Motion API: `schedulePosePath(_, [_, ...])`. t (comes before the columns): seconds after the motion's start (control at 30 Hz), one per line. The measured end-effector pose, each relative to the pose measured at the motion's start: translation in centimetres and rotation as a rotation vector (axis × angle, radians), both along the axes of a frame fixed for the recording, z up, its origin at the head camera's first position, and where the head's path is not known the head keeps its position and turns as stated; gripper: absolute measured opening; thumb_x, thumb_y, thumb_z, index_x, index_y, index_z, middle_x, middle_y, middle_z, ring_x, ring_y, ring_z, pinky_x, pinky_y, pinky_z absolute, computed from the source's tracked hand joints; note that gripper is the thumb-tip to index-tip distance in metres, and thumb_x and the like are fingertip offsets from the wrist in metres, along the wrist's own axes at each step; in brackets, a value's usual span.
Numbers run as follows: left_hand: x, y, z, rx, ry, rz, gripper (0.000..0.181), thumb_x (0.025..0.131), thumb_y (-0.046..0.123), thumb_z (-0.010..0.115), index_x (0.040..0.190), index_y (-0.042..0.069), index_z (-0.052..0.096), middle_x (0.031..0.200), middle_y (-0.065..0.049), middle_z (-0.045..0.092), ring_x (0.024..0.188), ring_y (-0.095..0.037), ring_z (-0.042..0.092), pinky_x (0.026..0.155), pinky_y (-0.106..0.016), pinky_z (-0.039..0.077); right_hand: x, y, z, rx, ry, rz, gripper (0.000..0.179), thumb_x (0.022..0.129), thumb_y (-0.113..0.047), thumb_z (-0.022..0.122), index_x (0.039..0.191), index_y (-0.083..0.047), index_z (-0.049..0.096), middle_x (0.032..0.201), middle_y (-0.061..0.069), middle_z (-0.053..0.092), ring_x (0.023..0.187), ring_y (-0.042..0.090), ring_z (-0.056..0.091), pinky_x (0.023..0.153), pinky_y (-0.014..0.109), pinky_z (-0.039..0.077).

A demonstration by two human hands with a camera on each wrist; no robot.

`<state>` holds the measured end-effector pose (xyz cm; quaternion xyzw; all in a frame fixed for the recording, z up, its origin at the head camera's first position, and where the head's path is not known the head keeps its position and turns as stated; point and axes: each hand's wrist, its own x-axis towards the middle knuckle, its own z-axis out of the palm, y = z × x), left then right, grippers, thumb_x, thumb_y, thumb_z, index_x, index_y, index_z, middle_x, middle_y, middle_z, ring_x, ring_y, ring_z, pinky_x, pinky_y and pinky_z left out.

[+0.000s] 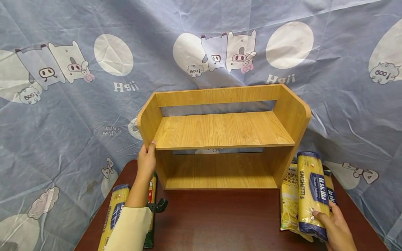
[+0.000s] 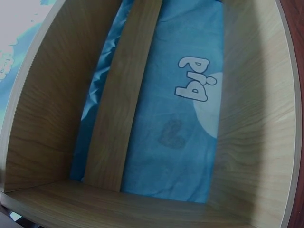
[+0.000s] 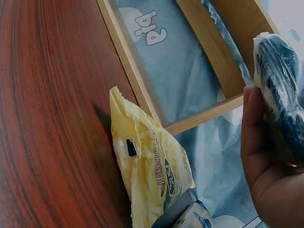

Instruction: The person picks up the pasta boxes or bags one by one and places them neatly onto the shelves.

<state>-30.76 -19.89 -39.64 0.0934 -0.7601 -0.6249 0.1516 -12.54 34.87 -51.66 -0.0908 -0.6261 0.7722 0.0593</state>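
A two-tier wooden shelf (image 1: 220, 130) stands at the back of the dark red table, both tiers bare. My left hand (image 1: 146, 161) grips the front edge of its left side panel, thumb at the upper board. In my right hand (image 1: 336, 225) is a packet of spaghetti (image 1: 309, 188), yellow with blue ends, held upright and tilted to the right of the shelf. The right wrist view shows the fingers (image 3: 254, 128) against the packet's dark wrapped end (image 3: 280, 85). Just behind it, a yellow pasta bag (image 1: 289, 204) leans near the shelf's right side.
Another spaghetti packet (image 1: 114, 216) lies at the table's left, beside a green-and-yellow packet (image 1: 150, 223) partly hidden by my left arm. A further blue-labelled packet (image 1: 329, 186) sits behind the held one. A patterned cloth (image 1: 201, 45) hangs behind the table (image 1: 220, 219).
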Motion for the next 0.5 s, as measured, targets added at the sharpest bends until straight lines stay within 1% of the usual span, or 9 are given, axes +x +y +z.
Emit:
schedulePosePath(0.27, [0.08, -0.06, 0.11, 0.001, -0.013, -0.005, 0.055, 0.102, 0.055, 0.046, 0.142, 0.019, 0.054, 0.143, -0.015, 0.055, 0.13, -0.033, 0.049, 0.115, -0.053, 0.036, 0.49, 0.08, 0.02, -0.062, 0.086, 0.039, 0.047, 0.105, -0.001, 0.04, 0.13, -0.04, 0.032, 0.099, -0.017, 0.068, 0.082, 0.007, 0.071, 0.061, 0.03, 0.06])
schedulePosePath(0.5, [0.16, -0.04, 0.12, 0.006, -0.02, -0.016, 0.056, 0.102, 0.057, 0.045, 0.144, 0.019, 0.052, 0.144, -0.015, 0.054, 0.133, -0.034, 0.048, 0.116, -0.055, 0.035, 0.48, -0.58, 0.41, -0.149, 0.223, 0.095, 0.055, 0.102, 0.01, 0.036, 0.136, -0.032, 0.03, 0.105, -0.009, 0.072, 0.087, 0.012, 0.073, 0.065, 0.031, 0.061])
